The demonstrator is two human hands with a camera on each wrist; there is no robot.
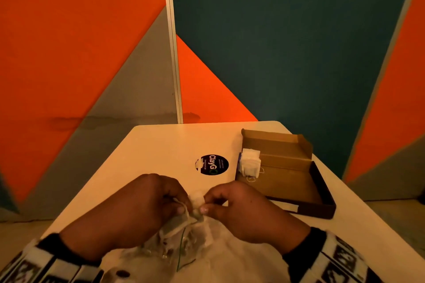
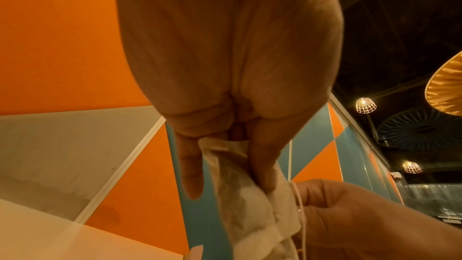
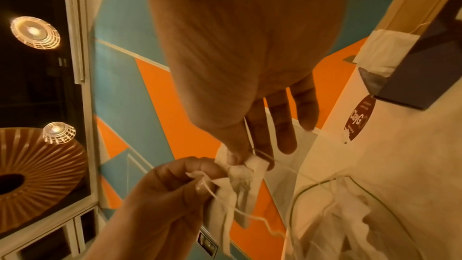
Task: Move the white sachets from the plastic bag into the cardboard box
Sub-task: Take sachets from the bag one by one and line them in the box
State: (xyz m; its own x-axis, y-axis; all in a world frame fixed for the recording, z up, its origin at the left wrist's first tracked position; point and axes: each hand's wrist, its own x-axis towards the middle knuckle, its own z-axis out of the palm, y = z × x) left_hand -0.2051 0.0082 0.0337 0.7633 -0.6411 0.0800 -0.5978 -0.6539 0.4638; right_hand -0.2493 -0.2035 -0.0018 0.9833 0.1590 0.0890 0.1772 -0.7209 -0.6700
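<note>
Low in the head view, my left hand [image 1: 181, 207] and right hand [image 1: 205, 205] meet over a clear plastic bag [image 1: 184, 244] that holds more white sachets. Each hand pinches white sachets [image 1: 197, 200] with thin strings that hang tangled between them. In the left wrist view my left hand [image 2: 230, 187] holds a crumpled sachet [image 2: 245, 207] between thumb and fingers. In the right wrist view my right hand [image 3: 241, 160] pinches a sachet's [image 3: 246, 182] top edge. The open cardboard box [image 1: 285, 187] lies to the right, with a stack of sachets [image 1: 250, 163] at its left end.
The white table [image 1: 156, 145] carries a round black sticker [image 1: 213, 165] just left of the box. Orange, grey and teal wall panels close the table in at the back and the right. The box's lid flap stands up at its far side.
</note>
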